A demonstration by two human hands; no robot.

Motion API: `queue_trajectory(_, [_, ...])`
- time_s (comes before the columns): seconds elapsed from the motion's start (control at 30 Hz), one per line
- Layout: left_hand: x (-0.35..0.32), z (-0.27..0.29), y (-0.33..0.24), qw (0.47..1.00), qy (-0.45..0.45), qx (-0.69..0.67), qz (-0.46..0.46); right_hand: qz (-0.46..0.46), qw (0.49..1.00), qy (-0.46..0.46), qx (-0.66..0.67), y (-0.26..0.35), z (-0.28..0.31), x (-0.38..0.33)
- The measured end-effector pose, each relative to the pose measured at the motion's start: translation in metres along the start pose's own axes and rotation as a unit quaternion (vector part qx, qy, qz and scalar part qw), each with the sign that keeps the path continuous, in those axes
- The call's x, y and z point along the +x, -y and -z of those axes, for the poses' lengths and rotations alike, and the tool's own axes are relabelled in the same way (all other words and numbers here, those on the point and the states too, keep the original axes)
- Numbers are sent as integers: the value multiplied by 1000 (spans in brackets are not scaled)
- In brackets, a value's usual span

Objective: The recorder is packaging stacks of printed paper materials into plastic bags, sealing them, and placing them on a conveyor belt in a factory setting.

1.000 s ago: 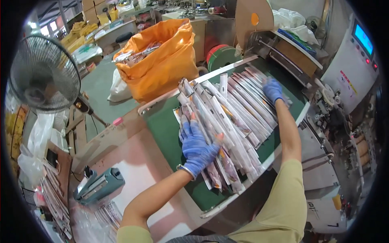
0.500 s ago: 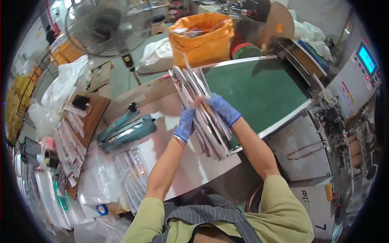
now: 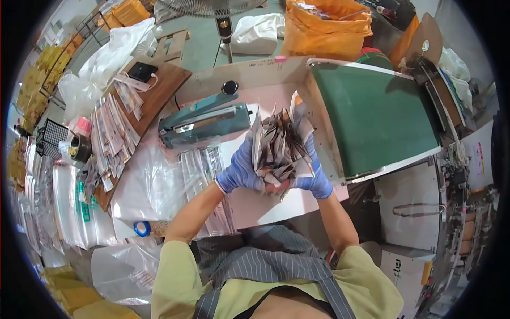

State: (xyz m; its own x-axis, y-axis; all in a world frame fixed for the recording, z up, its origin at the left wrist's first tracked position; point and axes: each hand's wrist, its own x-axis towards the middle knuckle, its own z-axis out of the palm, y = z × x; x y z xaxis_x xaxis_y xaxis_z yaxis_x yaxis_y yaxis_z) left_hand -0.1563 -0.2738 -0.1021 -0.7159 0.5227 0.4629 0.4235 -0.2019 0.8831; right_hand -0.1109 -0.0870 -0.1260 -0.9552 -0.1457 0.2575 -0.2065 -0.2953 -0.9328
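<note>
A thick bundle of thin printed packets [image 3: 281,143] is held upright between my two gloved hands, above the pale work surface [image 3: 265,210]. My left hand [image 3: 241,167] is wrapped round its left side, and my right hand [image 3: 316,173] round its right side. Both wear blue gloves, and bare fingertips show beneath the bundle. The bundle's ends point up toward me, fanned and uneven. To the left of my left hand stands a teal bar heat sealer [image 3: 207,119] with a black knob. Below the sealer lie several packets in clear plastic sleeves [image 3: 204,186].
A green conveyor belt [image 3: 377,117] with a pale frame lies to the right. Loose packets [image 3: 111,133] rest on a brown board [image 3: 159,101] at left. Clear plastic bags [image 3: 151,175] and a blue tape roll [image 3: 142,228] are near. An orange sack [image 3: 324,32] stands behind.
My hands have brought the bundle from beside the belt's edge to over the pale surface, turning its ends up toward me. The view has shifted, so the surroundings sit differently.
</note>
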Motion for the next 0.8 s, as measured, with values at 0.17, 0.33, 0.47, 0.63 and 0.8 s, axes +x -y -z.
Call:
queue_trajectory(0.17, [3, 13, -26, 991, 37, 96, -88, 156, 976, 55, -145, 36, -16, 8])
queue_trajectory(0.33, [2, 0, -30, 982, 13, -79, -169, 105, 990, 85, -49, 62, -34, 3])
queue_trajectory(0.47, [-13, -19, -13, 992, -22, -115, -40, 124, 985, 87, -86, 57, -29, 1])
queue_trajectory(0.63, [-13, -10, -21, 995, -51, -77, 28, 211, 958, 8, -195, 53, -53, 8])
queue_trajectory(0.8, [-58, -3, -65, 882, -9, -372, 289, -101, 995, -7, -7, 73, -100, 9])
